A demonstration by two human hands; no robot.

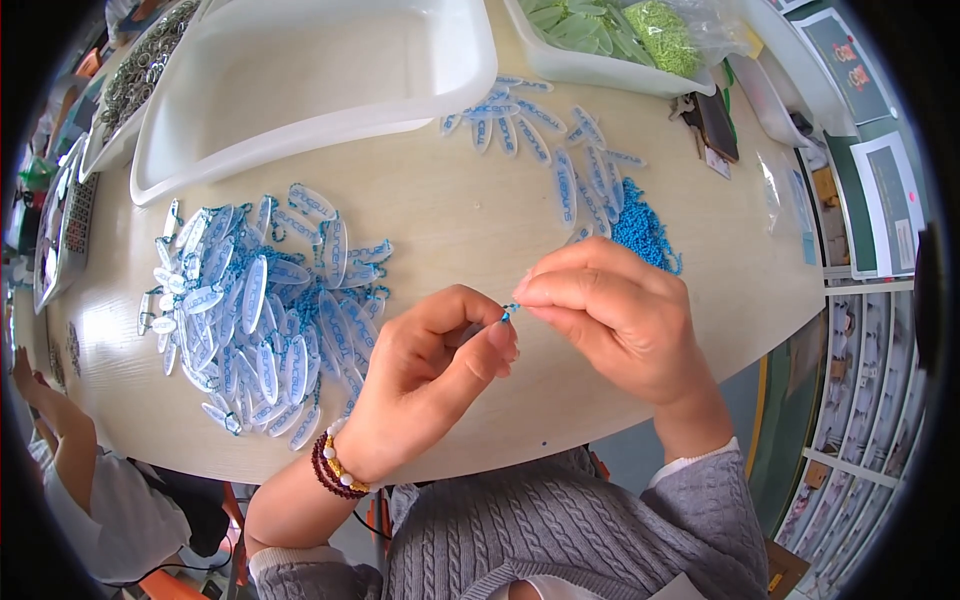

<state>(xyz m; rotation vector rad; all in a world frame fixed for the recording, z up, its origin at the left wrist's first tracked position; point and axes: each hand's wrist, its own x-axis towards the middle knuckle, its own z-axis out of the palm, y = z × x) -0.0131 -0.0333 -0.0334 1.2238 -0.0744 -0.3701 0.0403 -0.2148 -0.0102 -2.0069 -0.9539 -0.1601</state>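
Your left hand (430,375) and right hand (610,315) meet over the table (480,230) edge, both pinching a short blue bead chain (510,312) between fingertips. A heap of clear oval tags (265,320) lies left; loose blue chains (645,232) lie just beyond your right hand.

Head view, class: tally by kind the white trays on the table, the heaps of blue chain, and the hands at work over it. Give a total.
White trays: 3 (large empty tray, tray of green pieces, tray of metal rings)
Heaps of blue chain: 1
Hands: 2 (left hand, right hand)
Total: 6
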